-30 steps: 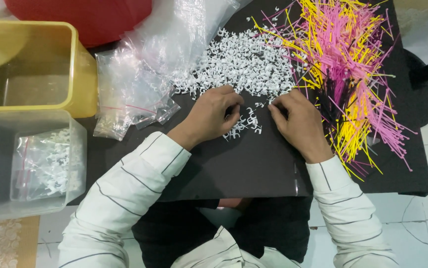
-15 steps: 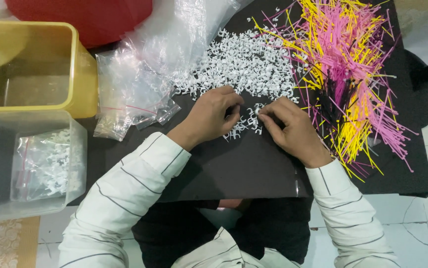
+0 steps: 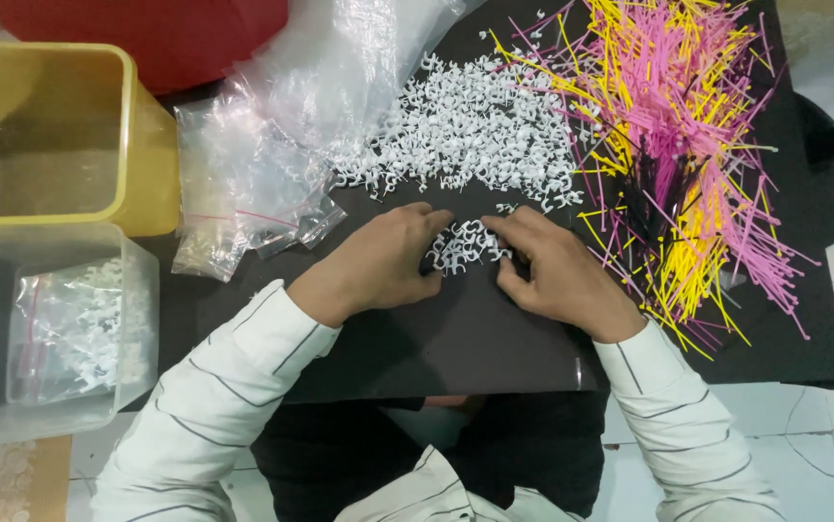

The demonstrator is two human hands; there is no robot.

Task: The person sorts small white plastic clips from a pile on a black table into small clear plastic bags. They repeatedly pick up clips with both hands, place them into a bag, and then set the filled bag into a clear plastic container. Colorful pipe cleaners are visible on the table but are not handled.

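My left hand [image 3: 378, 263] and my right hand [image 3: 554, 271] rest on a black table [image 3: 436, 338], cupped around a small cluster of white plastic clips [image 3: 465, 246] that lies between their fingertips. Both hands touch this cluster from either side; neither lifts anything. Just beyond it spreads a large heap of the same white clips [image 3: 475, 135]. Both sleeves are white with thin dark stripes.
A tangle of pink and yellow cable ties [image 3: 678, 145] covers the table's right side. Small clear zip bags [image 3: 252, 193] lie at the left. A yellow bin [image 3: 136, 126] and a clear bin [image 3: 136, 319] holding a filled bag stand at far left. A red tub [image 3: 146, 29] is behind.
My right hand has slid left toward my left hand, and the two have gathered the small cluster of clips tighter between them.
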